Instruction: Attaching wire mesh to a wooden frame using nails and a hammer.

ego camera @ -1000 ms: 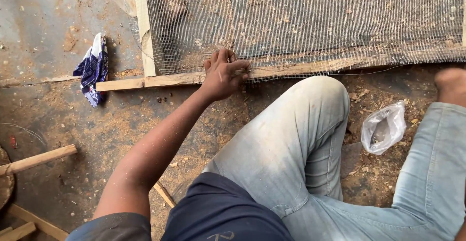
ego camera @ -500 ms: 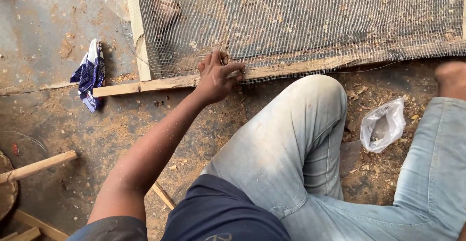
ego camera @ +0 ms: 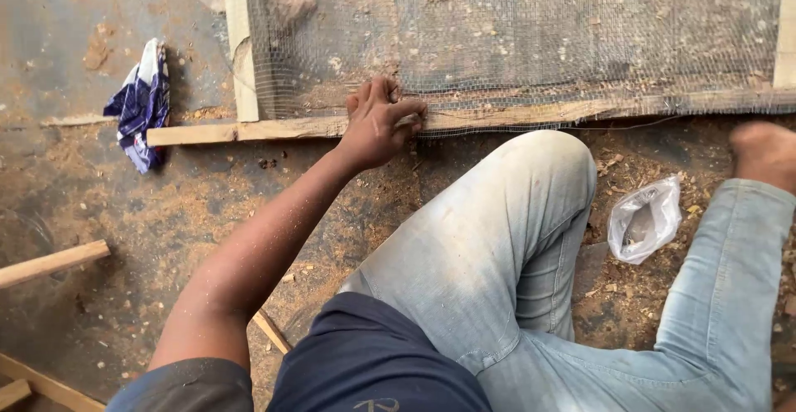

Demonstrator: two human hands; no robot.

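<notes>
Left hand (ego camera: 380,123) is out at the near rail of the wooden frame (ego camera: 240,130), arm fully extended from lower left. Fingers curled and pressed together, tips bearing down on the wire mesh (ego camera: 531,31) right where its near edge overlaps the rail. Looks like a press or pinch at the mesh edge; can't tell if anything small sits between the fingertips.

Right hand not in view.

Frame lies flat on the floor, spanning the far half of the scene. Mesh is stretched across it, dusted with sawdust, near edge slightly frayed over the rail. Left upright of the frame meets the near rail just left of the hand; the rail sticks out past that joint to the left.

Person sits on the floor, bent knee in light jeans (ego camera: 514,238) just near of the rail, other leg off to the right with a bare foot (ego camera: 763,151) by the rail.

Around it: blue and white cloth (ego camera: 141,101) on the floor at the rail's left end, clear plastic bag (ego camera: 643,217) between the legs, loose wooden batten (ego camera: 50,263) near left. Floor (ego camera: 124,213) covered in sawdust.
</notes>
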